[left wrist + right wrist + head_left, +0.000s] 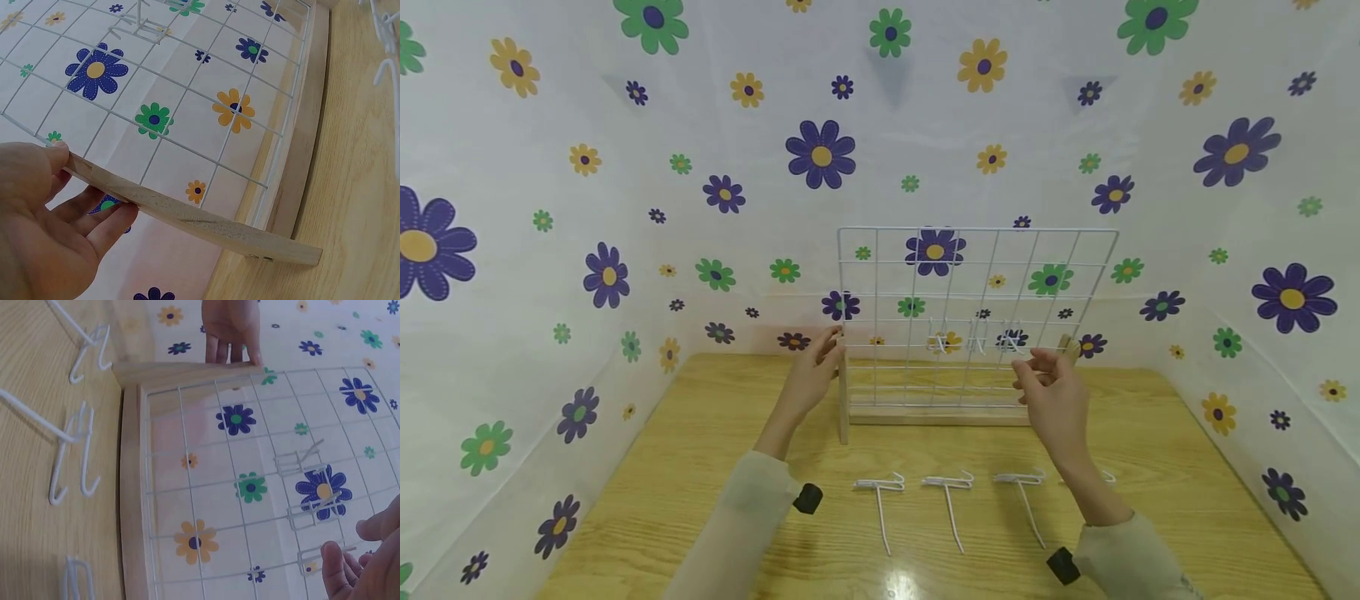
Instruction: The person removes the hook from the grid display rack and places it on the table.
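A white wire grid panel (895,333) stands upright in a wooden stand. My left hand (811,371) grips the stand's left wooden upright (187,215), thumb on one side and fingers on the other. Three white wire hooks hang in a row on the grid: a left hook (939,340), a middle hook (976,338) and a right hook (1011,338). Just in front of the right hook is my right hand (1058,408), its thumb and fingers apart with nothing visible between them. In the right wrist view its fingertips (332,551) overlap the end of the nearest hook.
On the wooden table (715,500), in front of the stand, lie more white hooks: one at left (882,508), one in the middle (951,508) and one at right (1026,504). Another hook (1108,477) is partly hidden by my right wrist. Flower-patterned cloth (880,117) surrounds the table.
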Available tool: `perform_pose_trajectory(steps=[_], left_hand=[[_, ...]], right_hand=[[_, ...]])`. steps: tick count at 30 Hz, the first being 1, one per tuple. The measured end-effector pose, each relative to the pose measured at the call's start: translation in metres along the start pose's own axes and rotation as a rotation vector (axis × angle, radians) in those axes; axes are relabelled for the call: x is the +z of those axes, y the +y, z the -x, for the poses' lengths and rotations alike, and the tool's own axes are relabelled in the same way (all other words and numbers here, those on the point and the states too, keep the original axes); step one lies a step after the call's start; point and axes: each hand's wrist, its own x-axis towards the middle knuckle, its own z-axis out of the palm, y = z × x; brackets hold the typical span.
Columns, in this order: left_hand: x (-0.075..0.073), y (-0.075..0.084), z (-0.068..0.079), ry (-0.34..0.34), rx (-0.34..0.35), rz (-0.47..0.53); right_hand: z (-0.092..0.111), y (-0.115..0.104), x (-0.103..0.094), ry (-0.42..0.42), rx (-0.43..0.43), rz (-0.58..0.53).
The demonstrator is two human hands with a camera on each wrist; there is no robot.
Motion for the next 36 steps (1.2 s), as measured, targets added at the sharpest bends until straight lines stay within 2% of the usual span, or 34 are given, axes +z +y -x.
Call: perform_pose_trajectory(steps=[12,20,30,36], left_hand=[[-0.002,-0.002,-0.002,0.005,0.008,0.000],[-0.003,-0.001,-0.003,0.001,-0.001,-0.015],[-0.006,0.003,-0.005,-0.041,-0.042,0.001],[-0.006,0.002,-0.006,-0.043,-0.058,0.003]], right_hand=[[-0.015,0.007,0.000,0.009,-0.045,0.082],[-0.021,0.009,0.000,0.010,-0.030,0.095],[-0.030,0.006,-0.006,0.038,-0.059,0.120],[-0.036,0.001,-0.011,0.053,-0.057,0.116]])
